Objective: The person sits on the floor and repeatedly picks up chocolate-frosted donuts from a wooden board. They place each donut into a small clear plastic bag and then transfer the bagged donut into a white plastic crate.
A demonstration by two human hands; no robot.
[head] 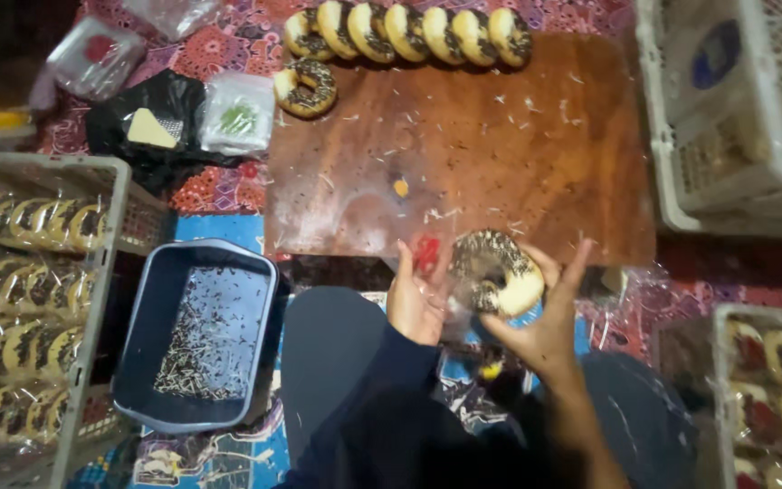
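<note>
**Doughnut going into a clear bag, right at the board's near edge**

Fingers first: the right hand (pixel 545 326) has its fingers spread and curled around a sprinkle-topped doughnut (pixel 497 272), pinching it by the rim so the topping stays untouched. It sits tilted, just off the near edge of the wooden board (pixel 536 154). The left hand (pixel 416 299) is closed on a clear plastic bag (pixel 450 312) with a red mark (pixel 426 254), holding it up beside the doughnut, touching or nearly so; whether the doughnut is already partly inside, I can't tell.

Moving outward: a row of topped doughnuts (pixel 406 33) stands on edge along the board's far side, one more lying flat (pixel 306 88) beside it, likely waiting their turn. To the left, a dark blue tray of sprinkles (pixel 196 335) sits within reach. Left of that, a grey crate (pixel 38 308) holds wrapped doughnuts packed in rows; another crate (pixel 771 380) at right holds more.
</note>
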